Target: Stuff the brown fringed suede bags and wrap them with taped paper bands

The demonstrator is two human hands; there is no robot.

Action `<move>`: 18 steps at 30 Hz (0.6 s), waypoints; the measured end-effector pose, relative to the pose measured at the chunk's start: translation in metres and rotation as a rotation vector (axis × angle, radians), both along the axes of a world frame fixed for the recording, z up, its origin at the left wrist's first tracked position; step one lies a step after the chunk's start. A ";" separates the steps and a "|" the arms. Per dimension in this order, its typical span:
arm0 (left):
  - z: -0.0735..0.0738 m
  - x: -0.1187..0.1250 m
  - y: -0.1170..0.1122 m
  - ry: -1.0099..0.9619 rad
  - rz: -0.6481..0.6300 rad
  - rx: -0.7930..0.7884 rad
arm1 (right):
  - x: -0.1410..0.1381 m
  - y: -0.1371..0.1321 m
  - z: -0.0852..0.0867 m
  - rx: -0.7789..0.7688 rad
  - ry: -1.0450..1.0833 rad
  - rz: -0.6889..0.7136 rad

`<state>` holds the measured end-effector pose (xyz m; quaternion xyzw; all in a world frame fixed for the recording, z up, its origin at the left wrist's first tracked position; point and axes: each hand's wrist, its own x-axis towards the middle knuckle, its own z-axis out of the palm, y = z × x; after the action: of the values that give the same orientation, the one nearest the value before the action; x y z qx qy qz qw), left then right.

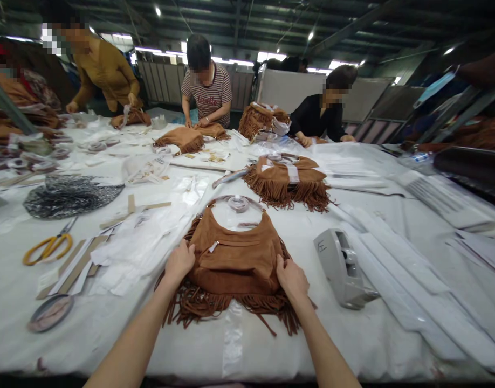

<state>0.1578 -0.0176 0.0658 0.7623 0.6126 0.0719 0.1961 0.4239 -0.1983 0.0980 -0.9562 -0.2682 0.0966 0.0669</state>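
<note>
A brown suede handbag [235, 264] with long fringe lies on the white-covered table in front of me, its curved opening and strap pointing away. A short zip with a pale wrapped pull crosses its upper front. My left hand [180, 263] holds the bag's left side, fingers curled behind the edge. On the opposite side my right hand [293, 276] grips the bag's right edge, thumb on the front. Some fingers of both hands are hidden by the bag. A wrapped coil of strap [238, 203] shows within the bag's handle loop.
A grey tape dispenser [339, 267] stands at right, beside flat white packing strips [401, 275]. Yellow-handled scissors [49, 248], card strips [75, 267] and a dark plastic bag [71, 195] lie left. More fringed bags [290, 180] sit beyond. Several co-workers work across the table.
</note>
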 end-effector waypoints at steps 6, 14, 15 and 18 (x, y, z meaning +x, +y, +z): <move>0.002 0.011 -0.009 0.171 0.013 0.041 | -0.013 0.008 -0.006 -0.074 -0.133 0.019; -0.008 0.017 -0.009 0.294 -0.058 0.085 | -0.005 0.011 -0.024 -0.114 -0.220 0.081; -0.010 0.016 -0.008 0.304 -0.069 0.097 | -0.002 0.010 -0.028 -0.117 -0.229 0.076; -0.015 0.013 -0.006 0.339 -0.058 0.158 | 0.004 0.008 -0.037 -0.131 -0.254 0.046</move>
<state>0.1707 -0.0231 0.0506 0.7938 0.6072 -0.0154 0.0315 0.4282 -0.1906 0.0606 -0.9566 -0.2895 -0.0066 -0.0322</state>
